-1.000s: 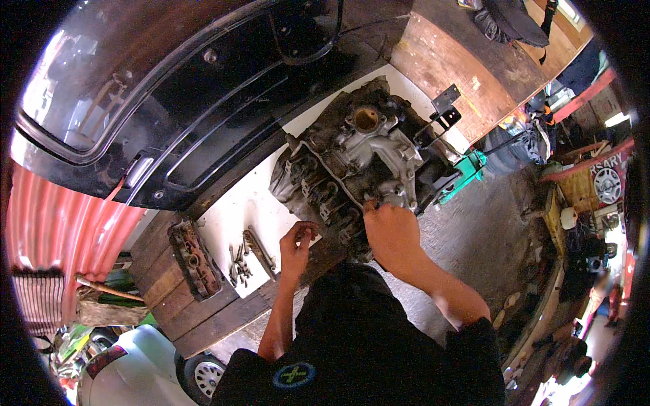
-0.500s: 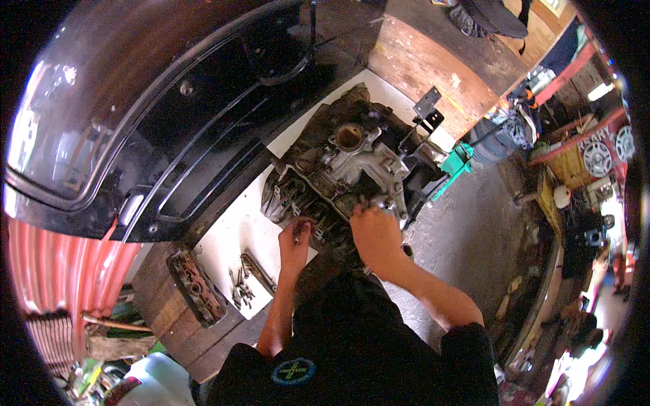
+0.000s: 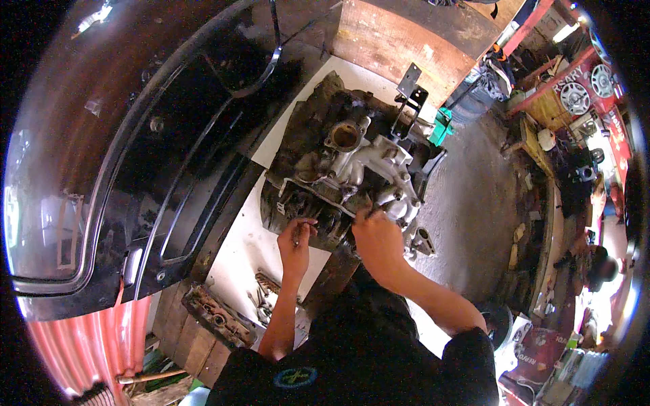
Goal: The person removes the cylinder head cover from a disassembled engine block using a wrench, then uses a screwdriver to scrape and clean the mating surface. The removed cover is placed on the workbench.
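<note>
Engine: grimy, dark; silvery cast manifold, round brown-lined opening.

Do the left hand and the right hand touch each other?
Apart: the head view shows part of the engine between the left hand and right hand.

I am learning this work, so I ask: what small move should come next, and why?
Perhaps bring the left hand to steady the engine: the right hand is at its near side, while the left is curled by its corner, contact unclear.
</note>
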The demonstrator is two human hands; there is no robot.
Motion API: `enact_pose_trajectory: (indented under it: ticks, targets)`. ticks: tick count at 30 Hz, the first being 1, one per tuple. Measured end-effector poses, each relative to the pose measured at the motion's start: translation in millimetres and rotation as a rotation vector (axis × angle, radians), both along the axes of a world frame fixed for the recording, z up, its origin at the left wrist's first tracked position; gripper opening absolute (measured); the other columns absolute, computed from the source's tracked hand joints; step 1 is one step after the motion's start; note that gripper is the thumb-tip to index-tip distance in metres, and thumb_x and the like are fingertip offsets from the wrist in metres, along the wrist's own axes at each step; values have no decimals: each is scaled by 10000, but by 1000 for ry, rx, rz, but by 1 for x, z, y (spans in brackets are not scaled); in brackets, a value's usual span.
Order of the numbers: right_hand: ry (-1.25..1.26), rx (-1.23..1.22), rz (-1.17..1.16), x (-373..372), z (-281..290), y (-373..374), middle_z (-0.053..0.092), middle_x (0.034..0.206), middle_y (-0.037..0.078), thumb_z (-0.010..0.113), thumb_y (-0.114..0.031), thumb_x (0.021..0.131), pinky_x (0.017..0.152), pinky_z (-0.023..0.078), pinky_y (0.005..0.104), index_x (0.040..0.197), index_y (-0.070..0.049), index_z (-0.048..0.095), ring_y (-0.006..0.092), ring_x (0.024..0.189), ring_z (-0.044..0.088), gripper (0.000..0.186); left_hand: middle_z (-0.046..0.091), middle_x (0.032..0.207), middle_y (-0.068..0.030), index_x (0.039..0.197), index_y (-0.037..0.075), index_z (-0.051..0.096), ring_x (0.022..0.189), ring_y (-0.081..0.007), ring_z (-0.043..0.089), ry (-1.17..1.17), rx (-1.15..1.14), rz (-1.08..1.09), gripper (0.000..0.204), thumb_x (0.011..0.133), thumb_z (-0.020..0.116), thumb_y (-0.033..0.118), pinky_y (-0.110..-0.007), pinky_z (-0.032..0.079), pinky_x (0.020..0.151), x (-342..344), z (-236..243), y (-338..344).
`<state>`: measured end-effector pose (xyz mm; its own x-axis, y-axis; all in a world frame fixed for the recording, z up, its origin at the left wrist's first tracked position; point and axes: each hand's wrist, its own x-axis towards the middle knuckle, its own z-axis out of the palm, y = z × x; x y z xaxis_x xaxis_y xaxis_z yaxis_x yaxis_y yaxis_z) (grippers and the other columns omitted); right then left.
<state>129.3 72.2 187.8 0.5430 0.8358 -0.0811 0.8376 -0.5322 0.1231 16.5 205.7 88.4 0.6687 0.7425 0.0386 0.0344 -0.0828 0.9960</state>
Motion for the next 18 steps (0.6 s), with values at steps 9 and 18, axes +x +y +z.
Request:
enact_pose_trajectory:
  ticks: [9,18]
  targets:
    - [37,65,-116,8,-10,5,603,745,174,554,-148,856,470,538,349,1103,38,575,258,599,657,310,634,795,-42,947,1,632,695,-94,574,-98,-89,-37,139,977,527,88,-240,454,654,17,5,13]
    - [64,174,-126,-9,4,-25,610,734,157,541,-120,860,476,547,381,1095,6,588,282,599,654,270,629,804,-47,958,2,626,718,-99,573,-81,-71,-70,147,983,504,79,-236,453,671,12,2,3]
